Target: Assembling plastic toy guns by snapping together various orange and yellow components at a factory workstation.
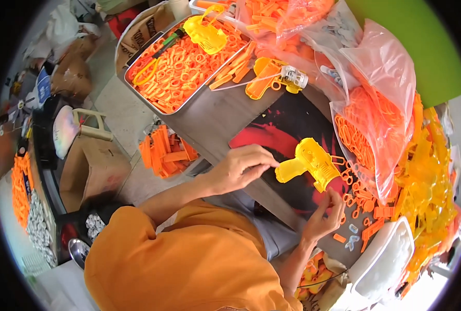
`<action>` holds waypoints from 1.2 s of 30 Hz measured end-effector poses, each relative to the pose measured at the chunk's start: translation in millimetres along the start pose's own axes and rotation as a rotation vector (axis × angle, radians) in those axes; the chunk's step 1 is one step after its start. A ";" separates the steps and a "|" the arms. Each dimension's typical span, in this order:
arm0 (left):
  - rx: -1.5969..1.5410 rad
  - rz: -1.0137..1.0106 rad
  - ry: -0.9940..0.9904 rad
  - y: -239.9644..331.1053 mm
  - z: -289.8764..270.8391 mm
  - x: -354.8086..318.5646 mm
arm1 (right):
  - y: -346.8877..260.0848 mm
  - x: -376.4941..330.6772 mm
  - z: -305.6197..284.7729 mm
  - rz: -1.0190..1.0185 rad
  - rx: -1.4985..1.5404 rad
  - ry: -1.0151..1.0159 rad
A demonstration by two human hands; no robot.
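A yellow plastic toy gun shell (313, 163) is held over the dark mat, its inner ribs showing. My left hand (243, 168) is closed in a pinch at the end of the shell's grip. The fingertips of my right hand (326, 216) are closed at the shell's near edge; whether they hold a small part there is too small to tell. Just right of the shell lie loose orange rings and small orange parts (362, 194) on the table. An assembled orange and yellow toy gun (269, 78) with a clear white-capped piece rests beyond the mat.
A metal tray (176, 110) of orange parts stands far left, with a yellow shell (205, 35) and a green-handled tool (169, 42) on it. Plastic bags of orange parts (362, 124) line the right. A white tub (386, 259) and piled yellow shells (427, 202) sit at near right.
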State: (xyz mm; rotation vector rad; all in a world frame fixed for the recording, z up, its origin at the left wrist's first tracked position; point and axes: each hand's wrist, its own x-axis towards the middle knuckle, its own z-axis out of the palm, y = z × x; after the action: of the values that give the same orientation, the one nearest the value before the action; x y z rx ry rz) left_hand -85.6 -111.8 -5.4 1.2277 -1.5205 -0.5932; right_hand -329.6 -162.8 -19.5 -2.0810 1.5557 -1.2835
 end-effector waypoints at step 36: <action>1.241 -0.513 0.477 -251.9 -161.1 -102.7 | 44.7 7.8 20.7 -0.312 -0.298 -0.020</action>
State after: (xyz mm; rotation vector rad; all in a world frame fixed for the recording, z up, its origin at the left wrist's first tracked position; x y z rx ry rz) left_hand 153.7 -71.4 -208.2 2.5060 -1.0889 0.4599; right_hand -342.7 -193.7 -56.4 -2.5987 1.5382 -1.1748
